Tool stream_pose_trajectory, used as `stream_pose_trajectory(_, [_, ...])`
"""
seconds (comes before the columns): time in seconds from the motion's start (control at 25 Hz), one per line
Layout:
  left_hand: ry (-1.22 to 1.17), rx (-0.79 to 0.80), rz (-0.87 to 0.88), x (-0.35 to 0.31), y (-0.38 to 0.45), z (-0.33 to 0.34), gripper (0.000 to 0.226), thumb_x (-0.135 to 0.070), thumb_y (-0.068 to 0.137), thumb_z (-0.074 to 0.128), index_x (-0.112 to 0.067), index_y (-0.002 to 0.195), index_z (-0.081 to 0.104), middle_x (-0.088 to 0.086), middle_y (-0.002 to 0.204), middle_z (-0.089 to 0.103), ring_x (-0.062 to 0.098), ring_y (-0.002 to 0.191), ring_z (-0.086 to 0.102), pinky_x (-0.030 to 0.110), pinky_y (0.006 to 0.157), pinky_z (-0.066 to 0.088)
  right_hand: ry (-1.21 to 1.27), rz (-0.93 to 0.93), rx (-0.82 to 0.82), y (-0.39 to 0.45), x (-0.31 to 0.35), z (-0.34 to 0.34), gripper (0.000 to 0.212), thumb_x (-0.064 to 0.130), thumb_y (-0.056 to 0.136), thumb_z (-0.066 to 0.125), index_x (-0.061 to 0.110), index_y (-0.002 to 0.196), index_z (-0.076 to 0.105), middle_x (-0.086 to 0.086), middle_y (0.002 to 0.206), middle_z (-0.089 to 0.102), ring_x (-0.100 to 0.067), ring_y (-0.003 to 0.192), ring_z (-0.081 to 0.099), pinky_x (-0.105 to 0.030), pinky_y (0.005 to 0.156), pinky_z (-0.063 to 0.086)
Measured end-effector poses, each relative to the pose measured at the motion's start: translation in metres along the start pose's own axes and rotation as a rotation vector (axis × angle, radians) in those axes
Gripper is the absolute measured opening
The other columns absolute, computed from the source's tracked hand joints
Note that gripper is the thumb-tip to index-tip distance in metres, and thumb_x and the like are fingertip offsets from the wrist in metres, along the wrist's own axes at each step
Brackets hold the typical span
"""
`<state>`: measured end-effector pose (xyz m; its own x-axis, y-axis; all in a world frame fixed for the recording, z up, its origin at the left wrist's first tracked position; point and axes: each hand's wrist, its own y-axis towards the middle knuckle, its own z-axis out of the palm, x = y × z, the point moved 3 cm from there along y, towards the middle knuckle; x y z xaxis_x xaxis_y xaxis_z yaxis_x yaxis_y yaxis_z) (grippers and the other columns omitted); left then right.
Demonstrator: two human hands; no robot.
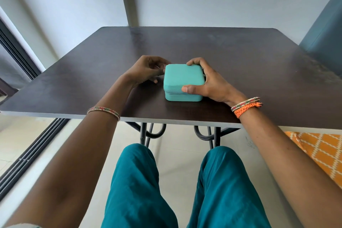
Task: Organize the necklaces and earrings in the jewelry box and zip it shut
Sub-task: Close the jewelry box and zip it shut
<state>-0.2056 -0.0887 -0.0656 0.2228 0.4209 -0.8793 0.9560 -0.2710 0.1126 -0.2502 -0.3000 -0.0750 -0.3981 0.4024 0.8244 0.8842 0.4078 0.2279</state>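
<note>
No brand, label or legible writing is found on any surface in view.

One jewelry box (pixel 183 79) is recorded: turquoise, square with rounded corners, lid down, a zipper seam visible along its near side. It is placed on the dark table (pixel 240 65), roughly central from left to right and in the nearer half, set back from the near edge.

Two hands are counted. The right hand (pixel 207 83) is clamped on the box's right side, thumb pressed on the near right corner of the lid and fingers curled over the far right corner. The left hand (pixel 148 70) is held at the box's far left corner, fingers curled inward with the tips pinched together at the box edge (what is pinched is too small to be identified).

One beaded bangle (pixel 103 112) is noted on the left wrist; on the right wrist, a beaded bangle (pixel 245 102) and one orange braided band (pixel 247 109) are noted.

Bare tabletop is seen on all sides of the box, widest toward the far edge and the right. A teal chair back (pixel 325 29) is observed beyond the right far corner.
</note>
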Motion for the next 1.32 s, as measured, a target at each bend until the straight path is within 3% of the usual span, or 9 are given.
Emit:
stream_pose_trajectory(0.08, [0.027,-0.056,0.04,0.003,-0.007,-0.002,0.022,-0.01,0.088,0.062,-0.002,0.108,0.068,-0.007,0.082,0.07,0.007,0.065,0.06,0.018,0.053,0.054,-0.014,-0.004,-0.012,0.001,-0.001,0.0,0.078,0.058,0.055,0.075,0.029,0.119,0.042,-0.001,0.117,0.051,-0.023,0.104,0.056,-0.039,0.085,0.055])
stream_pose_trajectory(0.2, [0.13,-0.075,0.126,-0.003,-0.009,0.002,0.027,-0.005,0.092,0.056,-0.008,0.118,0.063,0.003,0.108,0.068,0.015,0.088,0.062,0.023,0.065,0.057,-0.019,0.002,-0.006,0.0,-0.002,0.001,0.079,0.059,0.055,0.074,0.028,0.12,0.042,-0.001,0.118,0.05,-0.022,0.105,0.055,-0.038,0.084,0.055])
stream_pose_trajectory(0.28, [0.153,0.08,0.119,-0.01,-0.003,0.01,0.04,0.005,0.094,0.047,-0.01,0.131,0.053,0.002,0.121,0.061,0.01,0.096,0.061,0.012,0.065,0.053,-0.007,0.004,-0.004,0.0,-0.001,0.001,0.08,0.058,0.055,0.074,0.027,0.121,0.042,-0.002,0.118,0.049,-0.022,0.105,0.055,-0.036,0.083,0.056])
stream_pose_trajectory(0.4, [0.291,0.244,0.024,-0.012,0.006,0.012,0.041,0.007,0.095,0.044,-0.012,0.131,0.054,0.006,0.116,0.065,0.008,0.08,0.063,0.013,0.052,0.049,0.019,0.006,0.001,0.0,-0.001,0.0,0.081,0.057,0.054,0.075,0.025,0.121,0.042,-0.002,0.119,0.049,-0.022,0.106,0.055,-0.033,0.081,0.056])
stream_pose_trajectory(0.6, [0.424,0.029,0.031,-0.008,0.006,0.005,0.026,-0.007,0.097,0.048,-0.008,0.115,0.066,0.01,0.096,0.07,0.012,0.057,0.059,0.01,0.049,0.046,0.027,0.007,-0.001,0.0,-0.002,0.0,0.081,0.057,0.054,0.075,0.025,0.121,0.043,-0.003,0.12,0.049,-0.022,0.107,0.055,-0.036,0.084,0.056])
stream_pose_trajectory(0.76, [0.596,-0.163,0.166,-0.009,-0.004,0.008,0.02,-0.005,0.093,0.052,-0.004,0.104,0.069,0.011,0.093,0.072,0.03,0.072,0.068,0.008,0.058,0.042,0.034,0.006,0.004,0.0,-0.002,-0.002,0.08,0.056,0.055,0.076,0.025,0.121,0.043,-0.001,0.12,0.049,-0.021,0.107,0.055,-0.036,0.083,0.057])
stream_pose_trajectory(1.0, [0.657,-0.24,0.198,-0.011,-0.023,0.008,0.021,-0.013,0.091,0.057,-0.001,0.101,0.072,0.016,0.092,0.072,0.027,0.08,0.064,0.036,0.076,0.054,0.034,-0.02,-0.001,-0.002,-0.001,-0.002,0.079,0.054,0.054,0.076,0.023,0.121,0.045,0.0,0.118,0.051,-0.02,0.106,0.056,-0.03,0.08,0.057])
stream_pose_trajectory(1.32, [0.571,-0.481,0.109,-0.011,-0.062,0.023,0.023,-0.019,0.091,0.055,-0.002,0.087,0.071,0.013,0.081,0.069,0.028,0.072,0.06,0.032,0.066,0.046,-0.029,-0.04,-0.06,-0.007,0.002,-0.004,0.073,0.052,0.055,0.078,0.022,0.111,0.043,0.0,0.119,0.048,-0.021,0.107,0.054,-0.029,0.076,0.055])
